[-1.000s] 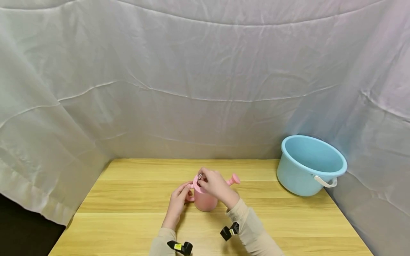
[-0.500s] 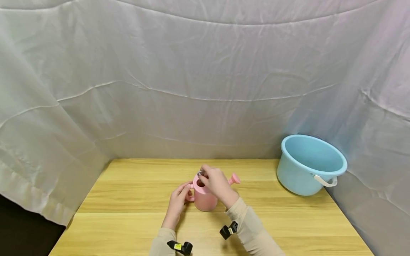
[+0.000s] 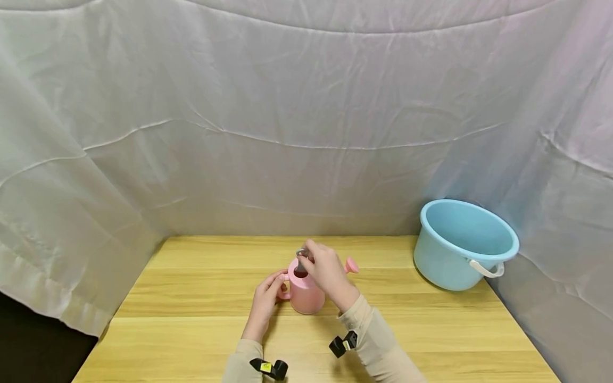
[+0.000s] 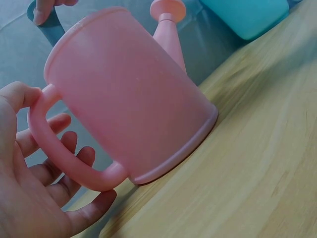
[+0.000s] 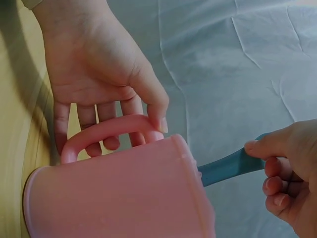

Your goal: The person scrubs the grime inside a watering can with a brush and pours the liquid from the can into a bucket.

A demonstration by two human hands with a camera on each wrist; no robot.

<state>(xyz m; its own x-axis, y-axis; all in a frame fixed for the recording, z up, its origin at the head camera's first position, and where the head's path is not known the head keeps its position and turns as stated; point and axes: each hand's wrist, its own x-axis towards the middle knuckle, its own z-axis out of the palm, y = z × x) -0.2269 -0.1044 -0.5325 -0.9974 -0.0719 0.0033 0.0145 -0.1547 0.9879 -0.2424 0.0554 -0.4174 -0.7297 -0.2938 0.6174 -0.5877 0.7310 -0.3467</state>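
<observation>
A pink watering can stands upright on the wooden table, its sprinkler spout to the right. My left hand holds the can's loop handle, thumb on its upper end and fingers spread around it. Over the opening, my right hand pinches the upper end of a blue-grey, flat, flaring handle between thumb and fingers. That handle slants up out of the can; its lower part is hidden inside, so I cannot tell what tool it belongs to. Small drops show near the rim in the right wrist view.
A light blue bucket with a white carrying handle stands at the back right of the table. Grey cloth hangs behind the table and along both sides.
My right hand has risen a little, drawing the blue-grey handle upward, so more of it shows above the opening. The left hand and the watering can stay in place.
</observation>
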